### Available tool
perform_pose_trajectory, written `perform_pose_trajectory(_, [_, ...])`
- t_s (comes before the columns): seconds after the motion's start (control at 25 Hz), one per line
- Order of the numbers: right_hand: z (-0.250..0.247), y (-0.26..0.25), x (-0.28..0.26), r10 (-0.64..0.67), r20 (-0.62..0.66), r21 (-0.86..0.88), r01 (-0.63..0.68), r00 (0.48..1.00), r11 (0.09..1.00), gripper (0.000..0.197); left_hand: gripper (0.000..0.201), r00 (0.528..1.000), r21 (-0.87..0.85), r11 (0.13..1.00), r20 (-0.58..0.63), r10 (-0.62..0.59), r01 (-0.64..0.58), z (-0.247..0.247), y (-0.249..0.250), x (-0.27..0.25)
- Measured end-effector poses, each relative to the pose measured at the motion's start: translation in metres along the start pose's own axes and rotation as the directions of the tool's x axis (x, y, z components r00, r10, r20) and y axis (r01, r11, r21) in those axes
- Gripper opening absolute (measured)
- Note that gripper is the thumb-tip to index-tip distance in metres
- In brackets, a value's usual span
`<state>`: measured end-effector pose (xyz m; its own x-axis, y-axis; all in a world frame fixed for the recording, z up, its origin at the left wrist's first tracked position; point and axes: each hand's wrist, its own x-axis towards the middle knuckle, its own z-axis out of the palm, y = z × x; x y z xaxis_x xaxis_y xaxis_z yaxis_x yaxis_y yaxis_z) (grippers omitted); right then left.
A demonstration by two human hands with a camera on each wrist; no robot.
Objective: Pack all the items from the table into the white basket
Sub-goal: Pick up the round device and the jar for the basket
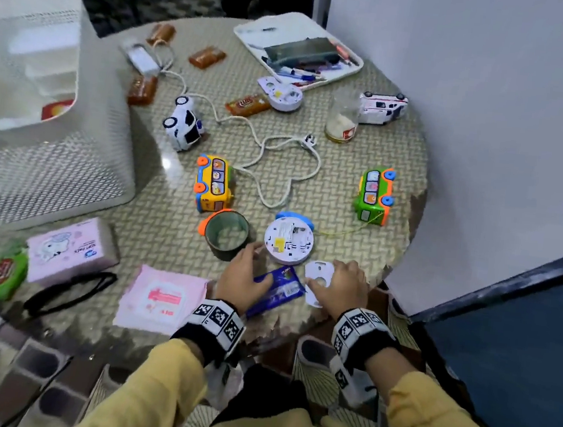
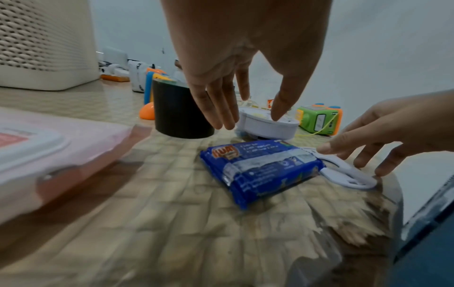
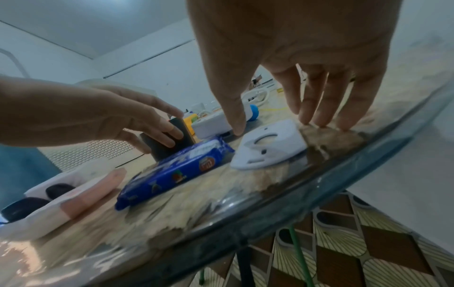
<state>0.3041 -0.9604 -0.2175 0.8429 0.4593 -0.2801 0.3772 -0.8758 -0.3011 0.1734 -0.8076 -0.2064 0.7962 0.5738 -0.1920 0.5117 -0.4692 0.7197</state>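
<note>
The white basket (image 1: pixel 54 164) stands on the table's left. A blue snack packet (image 1: pixel 283 291) (image 2: pixel 260 170) (image 3: pixel 172 172) lies near the front edge. My left hand (image 1: pixel 247 272) (image 2: pixel 250 120) hovers over it with straight fingers and holds nothing. Just right of the packet lies a flat white plastic cover (image 1: pixel 314 268) (image 2: pixel 343 172) (image 3: pixel 275 147). My right hand (image 1: pixel 332 280) (image 3: pixel 277 128) is spread over the cover, thumb at its near-left side and fingertips on the table past its far side.
Behind my hands stand a dark cup (image 1: pixel 226 234) and a round white device (image 1: pixel 288 241). Further back are toy buses (image 1: pixel 212 182) (image 1: pixel 374 194), a toy car (image 1: pixel 185 125), a white cable (image 1: pixel 278 164), snack bars and a tray (image 1: pixel 252 35). Pink tissue packs (image 1: pixel 70 249) (image 1: pixel 161 300) lie left.
</note>
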Motion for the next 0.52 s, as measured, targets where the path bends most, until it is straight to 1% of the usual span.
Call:
perform_pose_trajectory(0.12, [0.002,-0.009,0.005,0.015,-0.041,-0.034,-0.016,0.999,0.999,0.073,0.068,0.999,-0.026,0.999,0.006,-0.032,0.033,-0.002,-0.005,0.003])
perform_pose_trajectory(0.24, [-0.001,-0.009,0.011,0.049,-0.047,0.039,-0.048,0.998,0.998,0.073,0.078,0.999,-0.039,0.998,0.000,-0.041,0.041,-0.002,-0.007,0.013])
perform_pose_trajectory(0.36, [-0.007,-0.002,0.021,0.050,-0.031,0.198,-0.043,0.998,0.979,0.075,0.090,0.998,-0.089,0.995,0.044,-0.039,0.043,0.000,-0.001,0.024])
perform_pose_trajectory(0.48, [-0.018,0.002,0.031,0.052,-0.073,0.402,-0.018,0.996,0.915,0.073,0.108,0.997,-0.182,0.982,0.078,-0.030,0.044,0.004,0.006,0.037])
perform_pose_trajectory(0.52, [-0.022,0.001,0.034,0.057,-0.088,0.457,-0.011,0.994,0.889,0.072,0.110,0.996,-0.209,0.977,0.079,-0.031,0.047,0.006,0.008,0.042])
